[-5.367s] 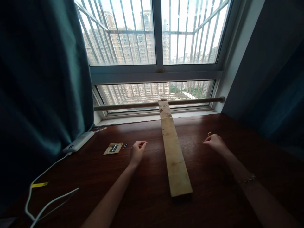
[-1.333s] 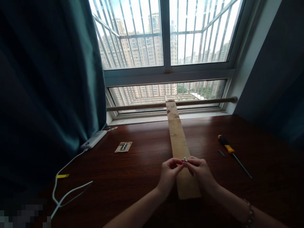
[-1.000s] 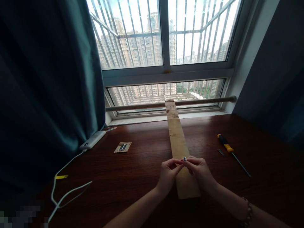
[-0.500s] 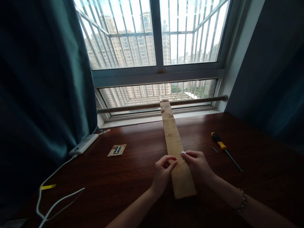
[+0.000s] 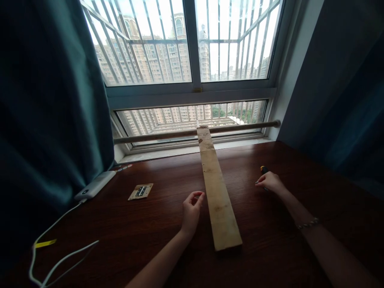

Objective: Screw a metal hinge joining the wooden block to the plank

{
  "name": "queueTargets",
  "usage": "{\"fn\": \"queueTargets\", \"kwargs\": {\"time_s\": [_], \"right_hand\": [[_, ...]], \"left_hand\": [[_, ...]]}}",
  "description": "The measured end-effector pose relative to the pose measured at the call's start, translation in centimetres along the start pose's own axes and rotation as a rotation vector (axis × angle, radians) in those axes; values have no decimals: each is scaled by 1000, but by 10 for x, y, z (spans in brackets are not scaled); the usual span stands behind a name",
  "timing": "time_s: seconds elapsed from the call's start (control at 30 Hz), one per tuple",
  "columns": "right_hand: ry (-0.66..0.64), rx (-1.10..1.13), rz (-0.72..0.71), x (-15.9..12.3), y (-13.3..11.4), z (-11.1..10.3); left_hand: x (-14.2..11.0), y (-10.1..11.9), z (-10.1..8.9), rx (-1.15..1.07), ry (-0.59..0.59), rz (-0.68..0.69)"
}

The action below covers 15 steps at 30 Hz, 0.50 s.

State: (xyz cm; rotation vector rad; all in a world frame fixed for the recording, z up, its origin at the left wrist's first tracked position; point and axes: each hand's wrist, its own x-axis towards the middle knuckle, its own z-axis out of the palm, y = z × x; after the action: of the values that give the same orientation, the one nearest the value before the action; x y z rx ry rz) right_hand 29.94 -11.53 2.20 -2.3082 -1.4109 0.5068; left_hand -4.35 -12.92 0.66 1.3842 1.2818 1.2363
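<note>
A long pale wooden plank (image 5: 219,204) lies on the dark wooden table (image 5: 150,232), running from the window rod towards me. My left hand (image 5: 191,209) rests on the table just left of the plank, fingers curled in with nothing visible in them. My right hand (image 5: 271,183) is out to the right of the plank, fingers closed, with a thin dark screw (image 5: 257,183) poking from the fingertips. It covers most of a screwdriver (image 5: 263,169), of which only the black and yellow handle end shows.
A small card with a metal hinge (image 5: 140,191) lies left of the plank. A white power bank (image 5: 95,185) with a white cable (image 5: 60,260) and a yellow tag (image 5: 45,243) sits by the teal curtain (image 5: 45,120). A rod (image 5: 150,135) crosses the window sill.
My hands were together over the plank, pinching a screw. They have parted: the right hand went right to the screwdriver, the left dropped beside the plank. The view swung slightly right.
</note>
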Motion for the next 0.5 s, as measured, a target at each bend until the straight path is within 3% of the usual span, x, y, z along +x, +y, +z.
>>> {"fn": "queueTargets", "kwargs": {"time_s": [0.2, 0.5], "right_hand": [[-36, -182, 26, -7, -10, 9], [-32, -256, -2, -9, -11, 10]], "left_hand": [[1, 0, -1, 2, 0, -5], [1, -1, -1, -13, 2, 0]]}}
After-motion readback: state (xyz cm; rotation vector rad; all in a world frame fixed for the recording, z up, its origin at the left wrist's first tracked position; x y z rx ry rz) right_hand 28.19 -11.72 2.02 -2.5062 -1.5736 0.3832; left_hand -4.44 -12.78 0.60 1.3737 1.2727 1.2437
